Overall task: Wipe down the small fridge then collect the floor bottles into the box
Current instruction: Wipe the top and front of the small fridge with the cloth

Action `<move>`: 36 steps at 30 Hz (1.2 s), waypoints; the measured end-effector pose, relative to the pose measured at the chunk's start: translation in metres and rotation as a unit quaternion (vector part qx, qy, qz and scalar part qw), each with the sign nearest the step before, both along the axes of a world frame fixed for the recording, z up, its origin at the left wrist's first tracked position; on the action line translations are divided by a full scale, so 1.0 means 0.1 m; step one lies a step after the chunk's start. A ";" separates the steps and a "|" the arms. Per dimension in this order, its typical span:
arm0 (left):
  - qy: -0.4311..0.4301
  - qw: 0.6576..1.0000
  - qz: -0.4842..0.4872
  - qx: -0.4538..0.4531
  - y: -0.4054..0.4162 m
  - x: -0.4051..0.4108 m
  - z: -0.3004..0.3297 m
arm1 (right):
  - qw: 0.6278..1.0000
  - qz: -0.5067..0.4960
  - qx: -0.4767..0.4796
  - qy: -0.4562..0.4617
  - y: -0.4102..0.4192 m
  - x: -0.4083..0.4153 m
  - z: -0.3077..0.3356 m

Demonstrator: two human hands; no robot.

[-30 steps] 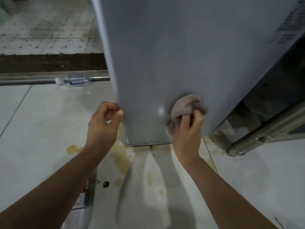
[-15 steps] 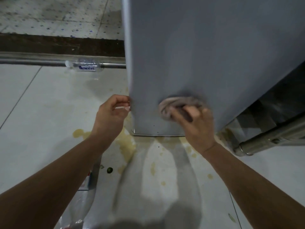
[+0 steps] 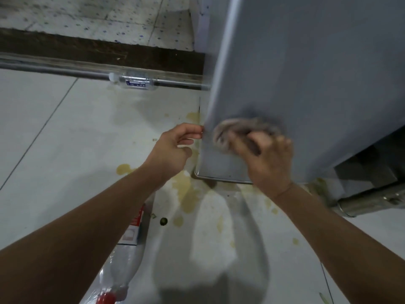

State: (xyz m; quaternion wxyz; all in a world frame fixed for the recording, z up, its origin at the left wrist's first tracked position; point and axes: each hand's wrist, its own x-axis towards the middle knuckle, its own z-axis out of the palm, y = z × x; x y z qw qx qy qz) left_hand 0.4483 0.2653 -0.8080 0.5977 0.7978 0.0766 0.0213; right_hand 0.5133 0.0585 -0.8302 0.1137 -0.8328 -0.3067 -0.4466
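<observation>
Head view, looking down at the floor (image 3: 65, 139) and the lower part of the grey fridge (image 3: 306, 84). I see the right hand (image 3: 268, 160) closed around a bunched greyish cloth (image 3: 238, 130), pressing it flat against the fridge's side panel near the bottom corner. Cloth and knuckles are motion-blurred. The left hand (image 3: 175, 150) sits just beside the panel's left vertical edge, fingers curled, fingertips touching that edge; I cannot tell whether it actually grips it.

Bottles on the floor: one clear bottle with a blue label (image 3: 133, 81) lies on its side against the metal rail (image 3: 54, 70) at the far edge of the floor, well apart from both hands and left of the fridge. A second clear bottle with a red cap (image 3: 118, 273) lies under my view of the left forearm, near the bottom edge, cap toward me. A small white and red carton (image 3: 133, 229) lies touching or just beside its far end.

Yellowish stains (image 3: 186, 194) spread on the floor below the fridge's bottom corner.
</observation>
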 end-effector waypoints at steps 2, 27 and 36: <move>0.012 1.000 -0.009 -0.008 0.01 0.00 0.04 | 0.973 0.061 -0.220 -0.043 0.00 -0.12 -0.35; 0.079 0.997 0.008 0.017 0.33 -0.14 -0.24 | 0.952 -0.024 -0.305 0.000 0.60 -0.38 -0.62; 0.082 0.997 0.012 0.008 0.29 -0.11 -0.37 | 0.982 -0.081 -0.121 -0.122 0.63 -0.12 -0.12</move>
